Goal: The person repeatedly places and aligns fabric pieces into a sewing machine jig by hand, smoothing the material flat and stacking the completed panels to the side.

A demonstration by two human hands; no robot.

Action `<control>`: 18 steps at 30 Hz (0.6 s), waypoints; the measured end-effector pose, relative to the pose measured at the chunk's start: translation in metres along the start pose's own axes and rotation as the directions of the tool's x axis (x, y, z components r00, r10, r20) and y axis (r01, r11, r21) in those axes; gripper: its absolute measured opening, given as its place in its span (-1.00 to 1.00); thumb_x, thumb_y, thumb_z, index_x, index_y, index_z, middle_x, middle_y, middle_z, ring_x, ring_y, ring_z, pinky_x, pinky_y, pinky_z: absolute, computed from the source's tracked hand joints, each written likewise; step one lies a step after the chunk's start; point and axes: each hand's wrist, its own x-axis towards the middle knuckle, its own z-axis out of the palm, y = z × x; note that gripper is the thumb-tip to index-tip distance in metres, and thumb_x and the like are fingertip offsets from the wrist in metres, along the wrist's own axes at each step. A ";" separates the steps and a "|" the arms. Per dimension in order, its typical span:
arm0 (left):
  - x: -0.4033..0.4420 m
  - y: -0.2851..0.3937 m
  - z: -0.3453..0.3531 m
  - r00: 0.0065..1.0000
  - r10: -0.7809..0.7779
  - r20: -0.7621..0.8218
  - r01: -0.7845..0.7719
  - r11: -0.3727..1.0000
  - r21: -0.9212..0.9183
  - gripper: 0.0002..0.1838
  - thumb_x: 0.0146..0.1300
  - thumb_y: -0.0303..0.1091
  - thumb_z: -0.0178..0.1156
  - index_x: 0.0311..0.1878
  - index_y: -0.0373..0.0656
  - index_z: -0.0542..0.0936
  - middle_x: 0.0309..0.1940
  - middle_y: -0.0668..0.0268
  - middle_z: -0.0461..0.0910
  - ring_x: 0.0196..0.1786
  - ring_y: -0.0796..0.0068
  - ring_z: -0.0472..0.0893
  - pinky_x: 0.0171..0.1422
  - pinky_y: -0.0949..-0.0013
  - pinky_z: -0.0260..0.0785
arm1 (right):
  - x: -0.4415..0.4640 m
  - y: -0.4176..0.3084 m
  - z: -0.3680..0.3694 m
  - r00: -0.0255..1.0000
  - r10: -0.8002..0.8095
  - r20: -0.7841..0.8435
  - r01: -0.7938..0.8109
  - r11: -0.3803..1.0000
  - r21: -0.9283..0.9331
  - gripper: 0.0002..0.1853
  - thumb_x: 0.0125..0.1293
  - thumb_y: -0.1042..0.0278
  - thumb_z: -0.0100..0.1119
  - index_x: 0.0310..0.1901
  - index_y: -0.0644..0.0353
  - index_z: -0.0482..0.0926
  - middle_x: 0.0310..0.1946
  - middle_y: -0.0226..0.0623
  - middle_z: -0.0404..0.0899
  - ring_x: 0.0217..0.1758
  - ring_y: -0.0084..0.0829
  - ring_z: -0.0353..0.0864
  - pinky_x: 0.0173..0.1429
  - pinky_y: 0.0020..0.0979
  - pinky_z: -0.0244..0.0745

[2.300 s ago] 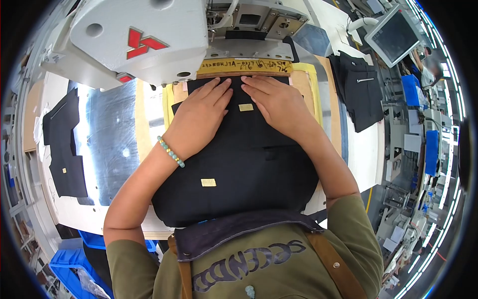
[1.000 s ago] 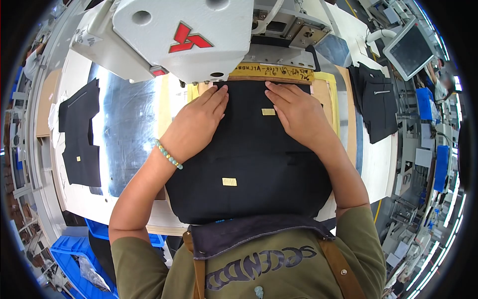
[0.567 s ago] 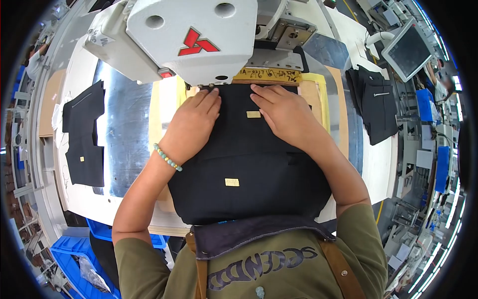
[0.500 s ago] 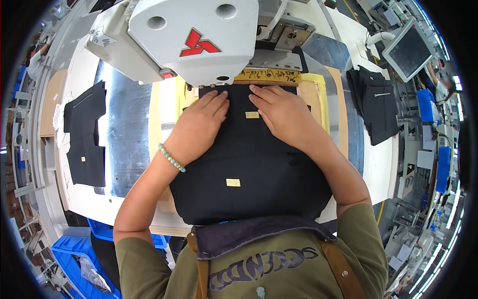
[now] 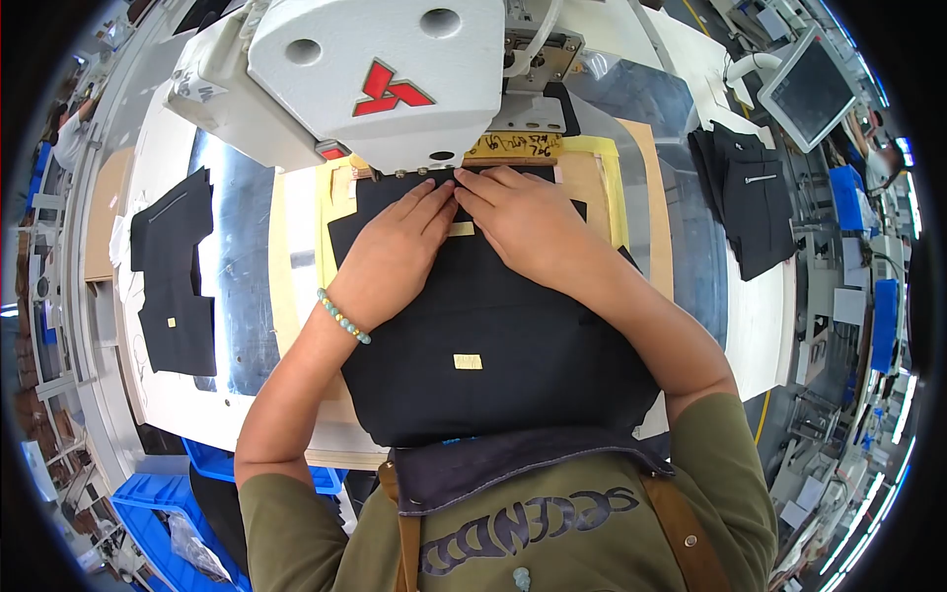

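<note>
Beneath the fingers [image 5: 422, 205] of left hand [image 5: 387, 261] and right hand [image 5: 530, 232], laid flat, gripping nothing, lies black cloth [image 5: 533, 345]; press evenly, clear of the machine head [image 5: 326, 74].

The desk [image 5: 187, 397] is a wide white thing with a shiny metal panel [image 5: 247, 257] at 9 o'clock and more bluish metal [image 5: 705, 276] over at 3. Tan sheets [image 5: 648, 197] with yellow edging [image 5: 610, 197] sit around the middle, and a big black cloth [image 5: 513, 340] is spread over them, running down to 6 o'clock. Way out at 9, a cut black piece [image 5: 178, 271] lies half on the white, slightly over the metal, with a tiny yellowish tag [image 5: 172, 323] on it. Between 2 and 3 there's a loose black stack [image 5: 758, 212], zip showing on top.
</note>
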 end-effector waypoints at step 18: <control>-0.004 0.003 0.003 0.997 -0.079 -0.020 0.080 0.996 0.039 -0.51 0.31 -0.39 0.29 0.31 -0.26 0.56 0.39 0.19 0.51 0.41 0.12 0.50 0.46 0.20 0.41 | -0.008 -0.006 -0.011 0.983 0.041 0.182 -0.039 0.999 -0.013 -0.56 0.38 0.34 0.26 0.25 0.31 0.58 0.41 -0.19 0.47 0.47 -0.21 0.43 0.47 -0.17 0.43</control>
